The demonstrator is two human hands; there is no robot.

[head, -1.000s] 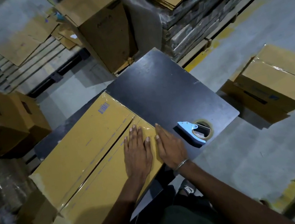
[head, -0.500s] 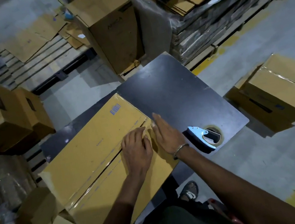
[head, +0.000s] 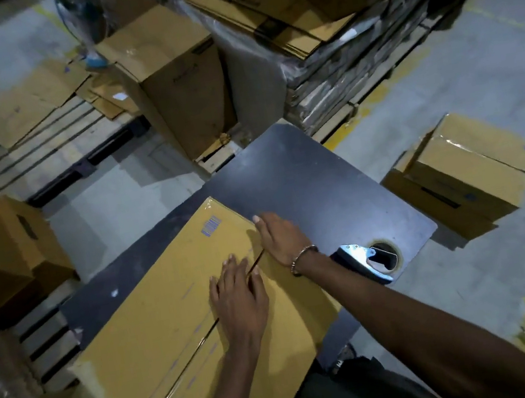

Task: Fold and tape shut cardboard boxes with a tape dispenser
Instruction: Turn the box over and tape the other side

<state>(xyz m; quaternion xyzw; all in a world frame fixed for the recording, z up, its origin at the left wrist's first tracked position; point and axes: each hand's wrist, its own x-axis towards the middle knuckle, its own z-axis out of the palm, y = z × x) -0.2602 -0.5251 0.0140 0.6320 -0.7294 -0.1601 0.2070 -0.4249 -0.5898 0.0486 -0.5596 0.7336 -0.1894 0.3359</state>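
Box, smooth tan cardboard w/ glossy tape on seam; we press left hand & right hand flat, fingers straight. Dispenser on dark counter.

The cardboard box lies flat-topped on a dark table, tan, its two top flaps folded shut and meeting in a long seam that runs diagonally, with glossy clear tape showing at its near and far ends and a small blue barcode print near the far corner. The tape dispenser lies on its side just right of the box, near the table's right edge, with a pale metal body and a brown tape roll
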